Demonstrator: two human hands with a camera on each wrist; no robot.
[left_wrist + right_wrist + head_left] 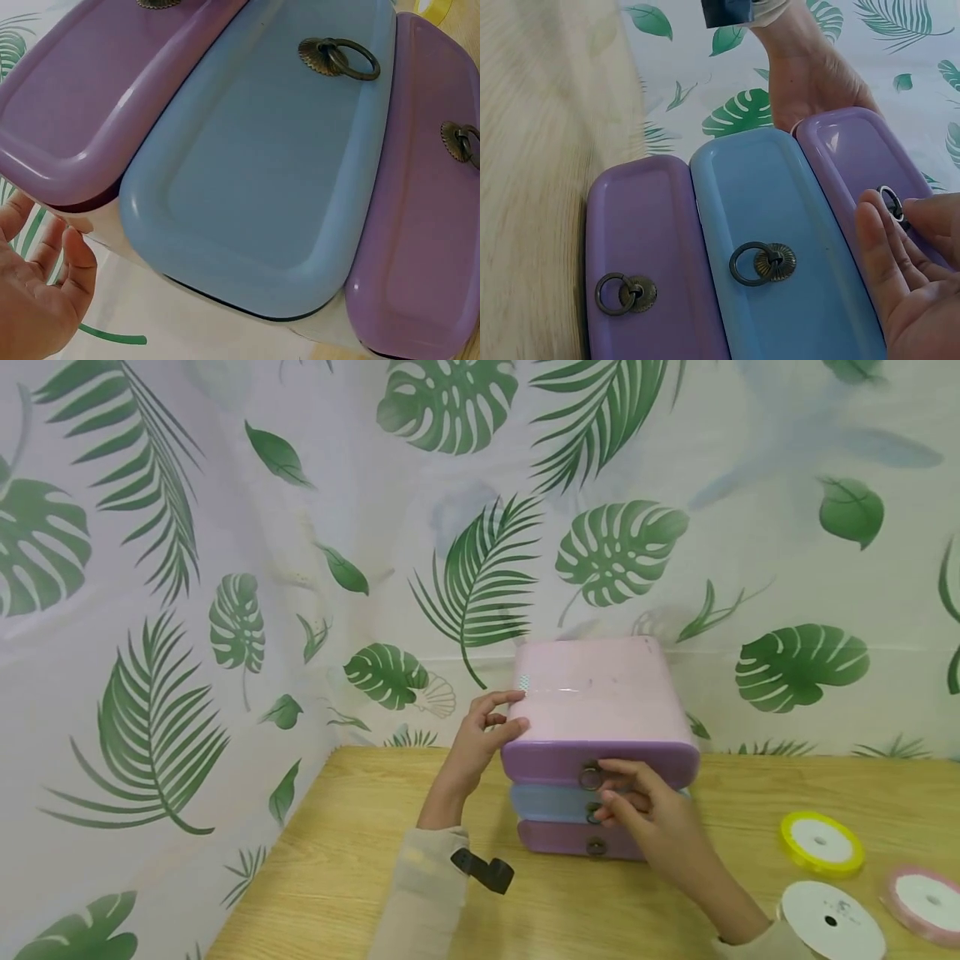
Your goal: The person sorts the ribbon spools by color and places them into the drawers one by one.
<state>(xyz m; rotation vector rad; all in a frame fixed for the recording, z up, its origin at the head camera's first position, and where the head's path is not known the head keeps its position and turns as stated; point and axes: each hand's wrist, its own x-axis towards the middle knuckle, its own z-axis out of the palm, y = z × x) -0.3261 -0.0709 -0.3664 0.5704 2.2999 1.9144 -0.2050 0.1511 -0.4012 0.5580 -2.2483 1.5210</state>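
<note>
Hands on both sides of a 3-drawer chest, right fingers at the top ring

Pale pink and standing on a wooden table (315, 868), the small drawer chest (600, 693) sits right of the middle of the head view, close against a leaf-printed sheet (337, 485). Its 3 fronts are stacked: a purple top drawer (540, 762), a light blue middle drawer (547, 802) and a purple bottom drawer (551, 837). Each carries a bronze-coloured ring pull at its middle. A dark gap shows along part of the top drawer's lower edge in the left wrist view; the other 2 fronts sit nearly flush.

The right hand (648, 814) pinches the top ring (882, 196) between thumb and index finger, its other fingers beside them. The left hand (480, 739) is at the chest's left side near the upper edge, fingers loosely bent, thumb and index tips touching the pink casing without wrapping round it. A black device (486, 870) is at that wrist, by a beige sleeve (420, 893).

Right of the chest, 3 spools lie flat on the table: a yellow spool (821, 827), a white spool (810, 910) nearer the person, and a pink spool (915, 893) beside it at the picture's edge.
</note>
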